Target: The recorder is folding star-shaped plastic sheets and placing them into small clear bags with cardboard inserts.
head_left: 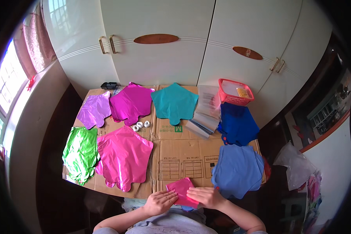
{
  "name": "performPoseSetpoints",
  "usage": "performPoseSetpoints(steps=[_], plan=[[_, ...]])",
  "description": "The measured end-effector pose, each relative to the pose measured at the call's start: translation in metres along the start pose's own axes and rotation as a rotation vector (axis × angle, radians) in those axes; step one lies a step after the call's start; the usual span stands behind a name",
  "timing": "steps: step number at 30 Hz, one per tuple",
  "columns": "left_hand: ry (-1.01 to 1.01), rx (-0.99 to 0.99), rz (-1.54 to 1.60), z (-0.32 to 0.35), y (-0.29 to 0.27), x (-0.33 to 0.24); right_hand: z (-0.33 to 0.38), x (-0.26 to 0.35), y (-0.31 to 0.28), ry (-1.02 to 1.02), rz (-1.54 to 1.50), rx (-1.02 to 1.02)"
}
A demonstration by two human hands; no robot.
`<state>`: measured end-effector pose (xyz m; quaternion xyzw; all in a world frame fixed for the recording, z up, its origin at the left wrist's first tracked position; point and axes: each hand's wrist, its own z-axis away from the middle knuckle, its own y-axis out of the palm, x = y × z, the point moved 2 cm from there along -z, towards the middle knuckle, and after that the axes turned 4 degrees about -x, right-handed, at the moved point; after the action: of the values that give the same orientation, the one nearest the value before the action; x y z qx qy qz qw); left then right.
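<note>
A pink foil balloon (183,188), folded into a small flat packet, lies at the near edge of the cardboard in front of me. My left hand (162,202) rests flat on its left side, fingers stretched and together. From the right, my right hand (206,196) presses on it with straight fingers. A bit of blue shows below the packet. To the left is a larger stack of flat, star-shaped pink foil balloons (125,156). Light blue balloons (238,169) lie spread beside my right hand.
Flat balloons in green (81,152), lilac (94,110), magenta (132,102), teal (175,102) and dark blue (240,125) lie around the cardboard (175,146). Also there are small white rolls (140,126), clear plastic sleeves (208,99) and a red basket (236,100). Cabinets (156,58) stand behind.
</note>
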<state>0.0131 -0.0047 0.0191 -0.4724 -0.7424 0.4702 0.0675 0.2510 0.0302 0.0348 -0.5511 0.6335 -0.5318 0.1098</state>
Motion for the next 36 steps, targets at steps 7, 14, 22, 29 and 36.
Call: performPoseSetpoints(steps=[7,14,22,29,36], plan=[[-0.398,-0.095,0.198,-0.036,-0.031,0.017,-0.056,0.007,-0.033,0.313,-0.112,-0.290],[-0.958,-0.308,1.335,-0.032,-0.035,0.051,-0.054,-0.023,-0.029,0.648,-1.242,-0.054],[-0.908,-0.273,1.262,-0.031,-0.027,0.053,-0.057,-0.018,-0.016,0.715,-1.078,-0.213],[-0.909,-0.224,0.964,-0.035,-0.030,0.049,-0.055,-0.013,-0.008,0.796,-0.670,-0.341],[-0.867,-0.223,0.829,-0.032,-0.022,0.054,-0.057,-0.013,-0.008,0.820,-0.655,-0.332]])
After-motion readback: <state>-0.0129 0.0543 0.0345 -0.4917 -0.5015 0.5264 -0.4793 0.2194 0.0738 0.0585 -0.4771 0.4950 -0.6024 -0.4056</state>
